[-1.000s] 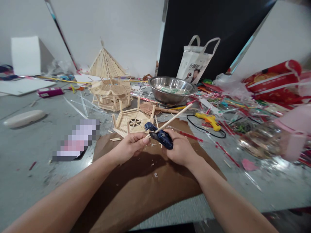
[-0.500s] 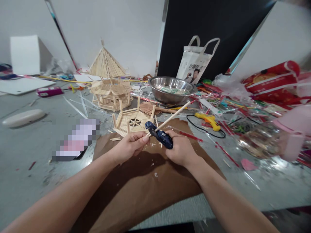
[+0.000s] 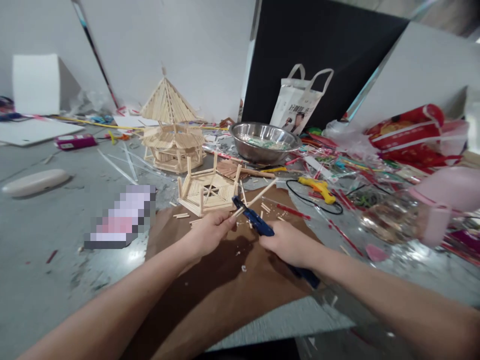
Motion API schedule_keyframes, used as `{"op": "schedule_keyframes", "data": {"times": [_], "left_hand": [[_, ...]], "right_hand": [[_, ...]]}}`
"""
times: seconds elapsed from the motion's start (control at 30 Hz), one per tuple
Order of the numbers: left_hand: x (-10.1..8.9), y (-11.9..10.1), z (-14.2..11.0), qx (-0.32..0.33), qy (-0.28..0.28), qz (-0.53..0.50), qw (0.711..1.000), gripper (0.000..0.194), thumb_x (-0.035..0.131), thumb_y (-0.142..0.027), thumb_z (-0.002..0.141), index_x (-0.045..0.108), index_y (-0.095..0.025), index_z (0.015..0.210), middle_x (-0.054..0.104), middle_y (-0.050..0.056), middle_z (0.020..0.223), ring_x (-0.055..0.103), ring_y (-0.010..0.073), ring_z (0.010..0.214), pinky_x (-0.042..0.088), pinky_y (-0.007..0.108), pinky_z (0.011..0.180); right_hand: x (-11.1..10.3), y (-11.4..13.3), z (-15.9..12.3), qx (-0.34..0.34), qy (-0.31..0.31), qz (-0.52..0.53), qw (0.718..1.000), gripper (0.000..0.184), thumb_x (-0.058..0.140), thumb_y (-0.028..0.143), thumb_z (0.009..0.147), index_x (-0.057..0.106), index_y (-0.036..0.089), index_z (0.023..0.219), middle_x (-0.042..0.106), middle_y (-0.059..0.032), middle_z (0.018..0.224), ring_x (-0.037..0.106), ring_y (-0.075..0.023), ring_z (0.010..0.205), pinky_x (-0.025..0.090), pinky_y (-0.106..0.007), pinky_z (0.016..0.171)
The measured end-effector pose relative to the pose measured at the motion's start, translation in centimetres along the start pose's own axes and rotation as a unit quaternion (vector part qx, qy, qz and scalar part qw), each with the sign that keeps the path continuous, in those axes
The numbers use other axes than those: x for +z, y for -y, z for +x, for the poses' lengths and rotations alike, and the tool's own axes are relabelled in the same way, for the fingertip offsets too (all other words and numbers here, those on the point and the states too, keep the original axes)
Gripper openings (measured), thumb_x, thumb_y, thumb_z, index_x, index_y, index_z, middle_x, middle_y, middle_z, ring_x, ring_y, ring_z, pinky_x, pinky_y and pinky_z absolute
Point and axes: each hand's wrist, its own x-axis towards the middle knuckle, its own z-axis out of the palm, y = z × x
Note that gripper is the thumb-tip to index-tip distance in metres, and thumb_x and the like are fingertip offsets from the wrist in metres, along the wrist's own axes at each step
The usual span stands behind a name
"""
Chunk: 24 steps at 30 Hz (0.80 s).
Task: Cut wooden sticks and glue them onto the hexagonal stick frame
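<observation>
My left hand (image 3: 214, 232) is closed, pinching the near end of pale wooden sticks (image 3: 263, 193) between thumb and fingers. They slant up and to the right. My right hand (image 3: 290, 244) is wrapped round the handles of a blue hand cutter (image 3: 258, 221), whose jaws lie across the sticks just beyond my left fingertips. Whether the blade has gone through them I cannot tell. Just behind my left hand sits a hexagonal stick base (image 3: 191, 201) with short upright posts. A stick pavilion (image 3: 172, 145) with a pointed roof stands farther back.
Brown paper (image 3: 210, 295) lies beneath my hands, with short stick pieces on it. A phone (image 3: 123, 215) is at left. A yellow glue gun (image 3: 318, 189) with a black cord, a steel bowl (image 3: 262, 155) and a pink-lidded bottle (image 3: 393, 220) stand to the right.
My right hand has turned and shifted slightly right and down, and the cutter's lower handle now shows below it. The sticks' far end is lower and nearer. The view has shifted slightly.
</observation>
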Motion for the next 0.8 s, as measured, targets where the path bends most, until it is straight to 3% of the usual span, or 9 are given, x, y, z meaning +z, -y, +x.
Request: {"op": "schedule_keyframes", "data": {"times": [0.1, 0.17, 0.37, 0.67, 0.8], "left_hand": [[1.0, 0.4, -0.2, -0.009, 0.042, 0.042, 0.998, 0.028, 0.034, -0.034, 0.077, 0.045, -0.014, 0.060, 0.031, -0.006, 0.045, 0.028, 0.0061, 0.041, 0.023, 0.017, 0.039], [1.5, 0.9, -0.1, -0.007, 0.060, 0.045, 0.997, 0.026, 0.036, -0.032, 0.076, 0.048, -0.014, 0.062, 0.037, -0.004, 0.048, 0.031, 0.0069, 0.043, 0.026, 0.018, 0.039], [1.8, 2.1, 0.2, -0.016, 0.064, 0.074, 0.995, 0.028, 0.034, -0.029, 0.077, 0.050, -0.014, 0.060, 0.043, -0.001, 0.050, 0.036, 0.0081, 0.043, 0.028, 0.018, 0.040], [1.7, 3.3, 0.7, 0.090, 0.071, 0.268, 0.957, 0.024, 0.032, -0.018, 0.076, 0.048, -0.015, 0.059, 0.044, 0.001, 0.050, 0.035, 0.0084, 0.043, 0.029, 0.021, 0.045], [1.7, 3.3, 0.7, 0.076, 0.087, 0.295, 0.949, 0.023, 0.032, -0.017, 0.077, 0.049, -0.014, 0.061, 0.045, 0.002, 0.051, 0.035, 0.0085, 0.042, 0.029, 0.021, 0.045]], "right_hand": [[0.9, -0.8, -0.9, 0.101, 0.114, 0.107, 0.982, 0.017, 0.036, 0.023, 0.062, 0.041, 0.016, 0.048, 0.046, 0.0007, 0.042, 0.042, -0.0086, 0.033, 0.032, -0.020, 0.036], [1.6, -1.3, -1.1, 0.139, 0.137, 0.159, 0.968, 0.014, 0.036, 0.023, 0.061, 0.040, 0.016, 0.049, 0.047, 0.0008, 0.043, 0.041, -0.0082, 0.029, 0.032, -0.020, 0.032], [2.3, -1.6, -0.3, 0.157, 0.151, 0.185, 0.958, 0.006, 0.039, 0.023, 0.059, 0.040, 0.017, 0.057, 0.047, 0.0019, 0.042, 0.042, -0.0092, 0.027, 0.035, -0.021, 0.031], [2.3, -1.1, 0.1, 0.170, 0.146, 0.125, 0.967, 0.011, 0.039, 0.025, 0.060, 0.037, 0.017, 0.052, 0.044, 0.0027, 0.038, 0.042, -0.0098, 0.025, 0.034, -0.021, 0.028], [2.3, -1.0, 0.3, 0.170, 0.149, 0.123, 0.966, 0.012, 0.040, 0.026, 0.060, 0.038, 0.017, 0.052, 0.045, 0.0022, 0.039, 0.042, -0.0097, 0.025, 0.035, -0.021, 0.029]]}}
